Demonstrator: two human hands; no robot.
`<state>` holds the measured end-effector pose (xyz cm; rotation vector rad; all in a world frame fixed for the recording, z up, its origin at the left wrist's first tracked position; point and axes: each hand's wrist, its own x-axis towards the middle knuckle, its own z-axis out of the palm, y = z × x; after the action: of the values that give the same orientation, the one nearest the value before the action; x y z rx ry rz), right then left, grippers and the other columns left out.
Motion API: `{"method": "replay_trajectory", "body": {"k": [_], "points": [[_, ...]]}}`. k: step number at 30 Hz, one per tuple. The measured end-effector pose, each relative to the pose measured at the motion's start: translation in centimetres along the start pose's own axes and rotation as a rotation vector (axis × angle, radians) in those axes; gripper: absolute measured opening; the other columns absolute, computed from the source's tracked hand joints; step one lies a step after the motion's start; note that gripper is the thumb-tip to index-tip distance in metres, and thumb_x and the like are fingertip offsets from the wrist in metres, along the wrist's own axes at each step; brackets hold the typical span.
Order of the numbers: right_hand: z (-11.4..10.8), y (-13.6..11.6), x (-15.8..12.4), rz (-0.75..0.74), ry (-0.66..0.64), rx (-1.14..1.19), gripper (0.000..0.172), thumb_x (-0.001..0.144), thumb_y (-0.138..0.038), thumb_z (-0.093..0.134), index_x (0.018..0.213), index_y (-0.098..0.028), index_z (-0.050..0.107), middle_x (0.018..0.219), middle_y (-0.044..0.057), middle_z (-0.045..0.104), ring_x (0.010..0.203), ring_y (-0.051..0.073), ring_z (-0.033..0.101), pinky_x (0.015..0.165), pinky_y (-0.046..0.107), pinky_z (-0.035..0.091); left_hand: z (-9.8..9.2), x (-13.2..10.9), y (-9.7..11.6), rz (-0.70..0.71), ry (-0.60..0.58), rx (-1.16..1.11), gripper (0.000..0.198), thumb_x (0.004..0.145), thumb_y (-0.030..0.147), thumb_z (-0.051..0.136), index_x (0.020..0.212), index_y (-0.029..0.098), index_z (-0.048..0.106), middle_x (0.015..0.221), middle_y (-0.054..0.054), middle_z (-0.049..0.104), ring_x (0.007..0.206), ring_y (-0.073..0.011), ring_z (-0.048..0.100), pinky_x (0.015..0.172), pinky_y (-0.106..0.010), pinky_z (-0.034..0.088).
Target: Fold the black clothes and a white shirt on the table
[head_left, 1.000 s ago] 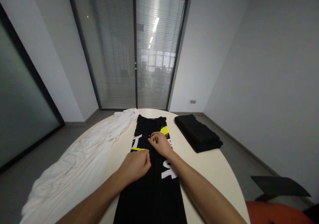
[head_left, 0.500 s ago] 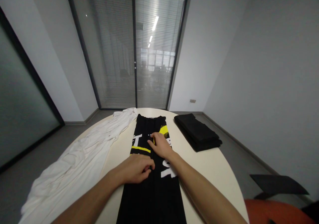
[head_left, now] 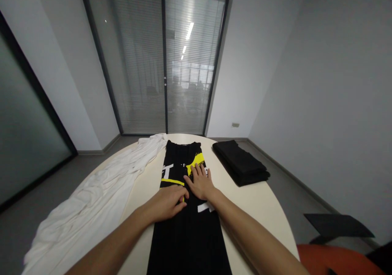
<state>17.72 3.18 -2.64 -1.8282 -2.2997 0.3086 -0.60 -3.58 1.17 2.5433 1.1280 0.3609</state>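
At lower centre, the printed black garment [head_left: 188,242] is lying under the splayed, empty right hand [head_left: 201,185], likely being pressed flat; the left hand [head_left: 171,201] is resting half-curled, its hold unclear

The bottom edge cuts off the near end of the printed black garment [head_left: 188,242] and the near side of the bench [head_left: 260,201]. The right hand [head_left: 200,185] covers some of the yellow patch [head_left: 197,159] and white letters [head_left: 206,207], so you can't read them all. The left hand [head_left: 170,203] hides the cloth under it; you can't tell if its bent fingers pinch any. The white cloth [head_left: 92,201] and orange chair [head_left: 330,256] get cut off too. Things behind the blinds [head_left: 190,87] are too blurry to name.
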Motion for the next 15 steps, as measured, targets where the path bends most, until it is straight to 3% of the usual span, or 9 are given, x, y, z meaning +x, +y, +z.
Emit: {"method": "replay_trajectory", "body": {"k": [6,9,12,15], "points": [[-1.2,0.1,-0.5,-0.098,0.116,-0.008,0.062,0.099,-0.057,0.034,0.146,-0.017,0.043,0.158,0.015,0.034,0.147,0.033,0.025,0.118,0.056,0.012,0.2,-0.2,-0.4,0.020,0.069,0.017,0.010,0.092,0.026,0.054,0.101,0.023,0.059,0.097,-0.002,0.064,0.093,-0.0198,0.060,0.083,-0.031,0.045],[-2.3,-0.7,-2.4,-0.128,0.173,-0.051,0.043,0.095,-0.045,0.049,0.125,-0.015,0.057,0.139,0.018,0.053,0.131,0.032,0.046,0.109,0.047,0.033,0.5,-0.2,-2.0,-0.062,0.169,0.138,0.011,0.093,0.026,0.052,0.100,0.021,0.059,0.104,-0.006,0.064,0.101,-0.0232,0.060,0.092,-0.037,0.045],[-3.5,-1.4,-4.5,-0.168,0.082,-0.030,0.027,0.090,-0.041,0.057,0.100,-0.017,0.066,0.109,0.014,0.066,0.104,0.028,0.061,0.088,0.037,0.045,1.2,-0.1,-3.9,-0.132,0.231,0.191,0.027,0.095,0.033,0.053,0.116,0.018,0.060,0.130,-0.012,0.059,0.124,-0.0270,0.052,0.107,-0.043,0.039],[-4.3,-1.7,-6.1,-0.210,-0.122,0.095,0.027,0.087,-0.047,0.060,0.083,-0.022,0.069,0.087,0.006,0.070,0.081,0.020,0.065,0.071,0.029,0.044,1.7,-0.1,-5.4,-0.145,0.206,0.182,0.044,0.098,0.041,0.049,0.134,0.017,0.054,0.150,-0.013,0.046,0.140,-0.0271,0.039,0.117,-0.044,0.030]]}}
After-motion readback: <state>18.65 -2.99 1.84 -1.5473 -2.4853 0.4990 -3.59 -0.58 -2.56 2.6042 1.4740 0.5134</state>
